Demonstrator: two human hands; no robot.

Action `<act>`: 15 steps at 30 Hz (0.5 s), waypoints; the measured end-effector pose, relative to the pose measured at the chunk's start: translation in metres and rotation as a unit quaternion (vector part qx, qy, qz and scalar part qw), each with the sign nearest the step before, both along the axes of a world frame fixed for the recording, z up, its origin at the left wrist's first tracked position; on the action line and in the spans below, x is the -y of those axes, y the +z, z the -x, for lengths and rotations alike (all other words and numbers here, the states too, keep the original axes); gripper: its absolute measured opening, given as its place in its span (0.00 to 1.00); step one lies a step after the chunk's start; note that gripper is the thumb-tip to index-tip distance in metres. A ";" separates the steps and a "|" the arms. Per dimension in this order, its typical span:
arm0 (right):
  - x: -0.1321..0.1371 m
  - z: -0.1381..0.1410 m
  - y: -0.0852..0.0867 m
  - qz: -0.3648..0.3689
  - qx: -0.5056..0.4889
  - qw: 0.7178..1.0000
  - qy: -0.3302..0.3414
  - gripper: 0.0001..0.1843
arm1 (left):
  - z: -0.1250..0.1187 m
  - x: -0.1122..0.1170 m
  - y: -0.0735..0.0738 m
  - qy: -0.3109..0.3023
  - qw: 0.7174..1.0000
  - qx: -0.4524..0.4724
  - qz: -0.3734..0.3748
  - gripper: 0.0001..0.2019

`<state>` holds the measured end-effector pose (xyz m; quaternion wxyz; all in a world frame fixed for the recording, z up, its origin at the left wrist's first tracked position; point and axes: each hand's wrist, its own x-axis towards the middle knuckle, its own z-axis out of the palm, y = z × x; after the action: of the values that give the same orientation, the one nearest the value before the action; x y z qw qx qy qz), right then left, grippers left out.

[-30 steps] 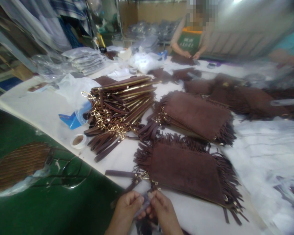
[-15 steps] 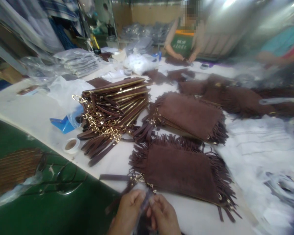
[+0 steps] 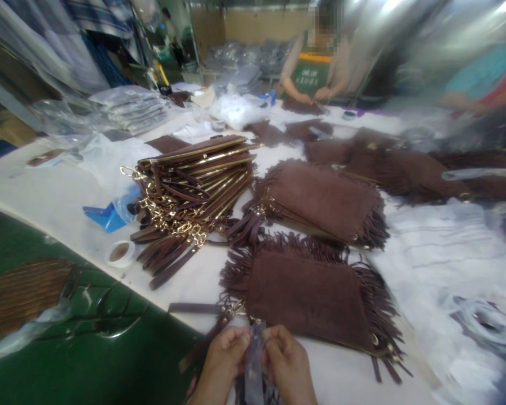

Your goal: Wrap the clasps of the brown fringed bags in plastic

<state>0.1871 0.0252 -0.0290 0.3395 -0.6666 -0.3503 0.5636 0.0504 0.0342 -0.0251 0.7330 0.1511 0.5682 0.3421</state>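
Observation:
At the bottom edge my left hand (image 3: 221, 360) and my right hand (image 3: 287, 360) are both pinched on a small clear plastic strip (image 3: 253, 360) held upright between them. It hangs by the zipper end of a brown suede fringed pouch (image 3: 307, 295) lying flat on the white table (image 3: 54, 191). A brown wrist strap (image 3: 194, 308) with a gold clasp trails left from the pouch.
A tall stack of brown pouches with gold zippers (image 3: 194, 180) stands to the left, and another fringed pouch pile (image 3: 320, 199) lies behind. A tape roll (image 3: 120, 253) and blue plastic (image 3: 105, 216) sit near the table edge. White wrapping (image 3: 447, 264) lies right. A person in a green apron (image 3: 314, 73) works opposite.
The view has shifted slightly. My hands have drawn the plastic strip upright between them, closer to the pouch's zipper end.

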 end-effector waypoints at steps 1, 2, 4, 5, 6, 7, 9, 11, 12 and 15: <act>0.000 0.000 0.000 -0.003 0.006 1.000 0.002 0.18 | -0.001 -0.002 0.005 0.002 1.000 0.002 -0.006 0.22; 0.000 0.001 0.001 -0.010 0.019 1.000 0.004 0.18 | -0.003 -0.004 0.010 0.006 1.000 0.001 -0.011 0.20; 0.000 0.002 0.004 -0.043 0.071 0.997 0.008 0.19 | -0.005 -0.007 0.018 0.020 1.000 -0.006 -0.013 0.19; 0.000 0.003 0.006 -0.065 0.105 0.992 0.012 0.19 | -0.006 -0.008 0.020 0.027 1.000 -0.011 -0.010 0.19; 0.000 0.003 0.007 -0.088 0.142 0.986 0.015 0.19 | -0.007 -0.009 0.021 0.031 0.999 -0.016 -0.006 0.19; 0.000 0.004 0.007 -0.107 0.174 0.979 0.020 0.19 | -0.008 -0.010 0.022 0.034 0.999 -0.020 0.000 0.20; 0.001 0.004 0.006 -0.128 0.221 0.967 0.028 0.19 | -0.010 -0.010 0.022 0.036 0.999 -0.024 0.009 0.20; 0.000 0.004 0.004 -0.128 0.238 0.962 0.031 0.20 | -0.011 -0.009 0.021 0.044 0.999 -0.017 0.012 0.20; 0.000 0.003 0.003 -0.123 0.232 0.964 0.032 0.21 | -0.012 -0.008 0.020 0.052 0.999 -0.010 0.011 0.19; -0.002 0.002 0.001 -0.100 0.169 0.980 0.036 0.22 | -0.014 -0.004 0.010 0.086 0.996 0.004 0.002 0.21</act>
<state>0.1851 0.0270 -0.0277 0.3196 -0.7023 -0.4807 0.4166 0.0640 0.0384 -0.0152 0.7034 0.0990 0.5768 0.4034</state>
